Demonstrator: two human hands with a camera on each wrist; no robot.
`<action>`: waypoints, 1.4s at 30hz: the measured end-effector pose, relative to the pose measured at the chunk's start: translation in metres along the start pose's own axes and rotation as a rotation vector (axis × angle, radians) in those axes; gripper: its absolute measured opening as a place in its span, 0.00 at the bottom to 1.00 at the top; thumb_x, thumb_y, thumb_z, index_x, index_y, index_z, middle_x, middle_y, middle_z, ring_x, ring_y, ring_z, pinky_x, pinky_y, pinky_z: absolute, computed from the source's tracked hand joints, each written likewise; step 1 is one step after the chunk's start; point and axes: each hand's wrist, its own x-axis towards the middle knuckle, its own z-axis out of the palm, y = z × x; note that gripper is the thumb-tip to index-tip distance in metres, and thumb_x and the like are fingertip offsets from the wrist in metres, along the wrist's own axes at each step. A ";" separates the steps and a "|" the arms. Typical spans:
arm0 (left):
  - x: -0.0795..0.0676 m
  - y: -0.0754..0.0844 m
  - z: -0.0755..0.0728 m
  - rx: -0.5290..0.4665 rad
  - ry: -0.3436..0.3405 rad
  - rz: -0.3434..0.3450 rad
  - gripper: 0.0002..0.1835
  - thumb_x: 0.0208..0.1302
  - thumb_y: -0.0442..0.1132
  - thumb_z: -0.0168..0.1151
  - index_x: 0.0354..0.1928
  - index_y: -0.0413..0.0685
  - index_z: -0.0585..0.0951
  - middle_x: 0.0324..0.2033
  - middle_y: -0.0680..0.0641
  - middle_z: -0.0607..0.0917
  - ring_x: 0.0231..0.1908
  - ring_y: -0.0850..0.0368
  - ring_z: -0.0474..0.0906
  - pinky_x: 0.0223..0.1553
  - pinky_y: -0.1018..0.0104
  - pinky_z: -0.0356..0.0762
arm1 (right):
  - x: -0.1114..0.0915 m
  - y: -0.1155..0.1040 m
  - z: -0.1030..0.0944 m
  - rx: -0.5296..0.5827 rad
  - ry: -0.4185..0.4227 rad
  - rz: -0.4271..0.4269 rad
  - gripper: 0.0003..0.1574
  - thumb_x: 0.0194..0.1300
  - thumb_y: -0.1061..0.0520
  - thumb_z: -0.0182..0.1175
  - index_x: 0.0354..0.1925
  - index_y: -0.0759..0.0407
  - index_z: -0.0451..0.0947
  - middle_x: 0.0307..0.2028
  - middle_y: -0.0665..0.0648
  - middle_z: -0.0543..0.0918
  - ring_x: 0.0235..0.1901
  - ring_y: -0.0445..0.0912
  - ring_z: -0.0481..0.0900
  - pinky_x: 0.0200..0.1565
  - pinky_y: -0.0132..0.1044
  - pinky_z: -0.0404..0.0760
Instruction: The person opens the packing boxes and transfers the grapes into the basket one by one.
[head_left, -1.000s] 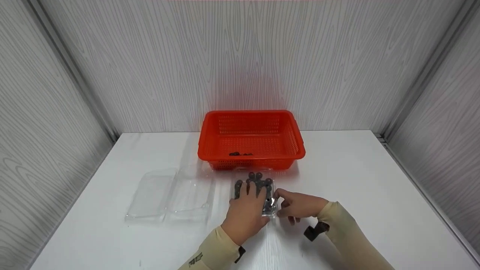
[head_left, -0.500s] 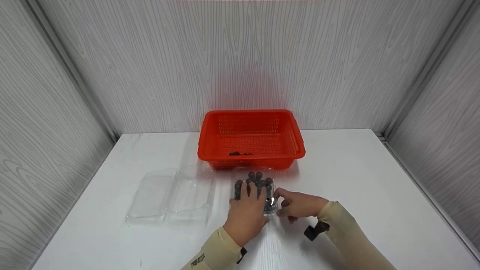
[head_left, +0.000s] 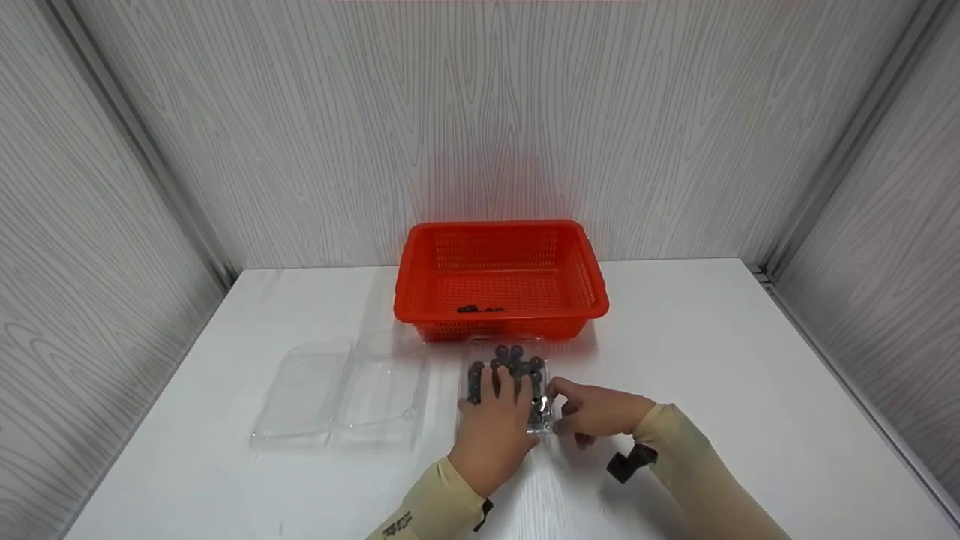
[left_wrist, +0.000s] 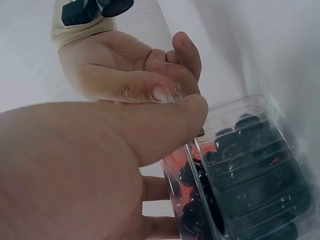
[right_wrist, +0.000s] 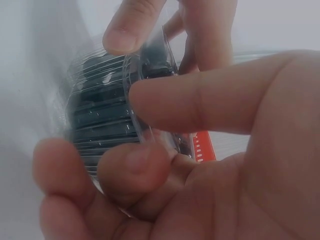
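Note:
A clear plastic clamshell box lies in front of the basket, filled with dark, glossy, round fruit-like balls. My left hand rests flat on its lid, fingers spread and pointing toward the basket. At the box's near right edge, my right hand pinches the rim between thumb and curled index finger. Both wrist views show the ribbed side of the box close up, with the hands meeting at one corner. Whether the lid is fully latched cannot be told.
A red perforated basket stands behind the box, with a few dark balls at its near side. To the left, another clear clamshell box lies unfolded and holds nothing. White panels rise at the back and both sides of the white table.
Hardly anything differs. My left hand stays spread on the lid and my right hand stays at the box's edge, with only tiny shifts of the fingers.

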 end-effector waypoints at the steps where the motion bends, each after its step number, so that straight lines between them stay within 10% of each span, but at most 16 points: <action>1: 0.000 0.000 0.000 0.003 -0.007 0.001 0.45 0.63 0.63 0.70 0.75 0.47 0.70 0.69 0.33 0.73 0.69 0.31 0.69 0.45 0.34 0.83 | 0.000 0.000 0.000 -0.003 0.001 0.005 0.18 0.68 0.60 0.58 0.54 0.49 0.68 0.26 0.61 0.83 0.23 0.48 0.79 0.32 0.38 0.79; 42: 0.000 0.006 0.001 -0.002 -0.050 -0.035 0.45 0.65 0.65 0.66 0.76 0.47 0.69 0.71 0.33 0.72 0.70 0.31 0.69 0.48 0.31 0.81 | 0.001 -0.002 0.002 0.000 -0.038 0.037 0.18 0.70 0.60 0.56 0.55 0.49 0.65 0.21 0.54 0.78 0.21 0.47 0.76 0.31 0.38 0.77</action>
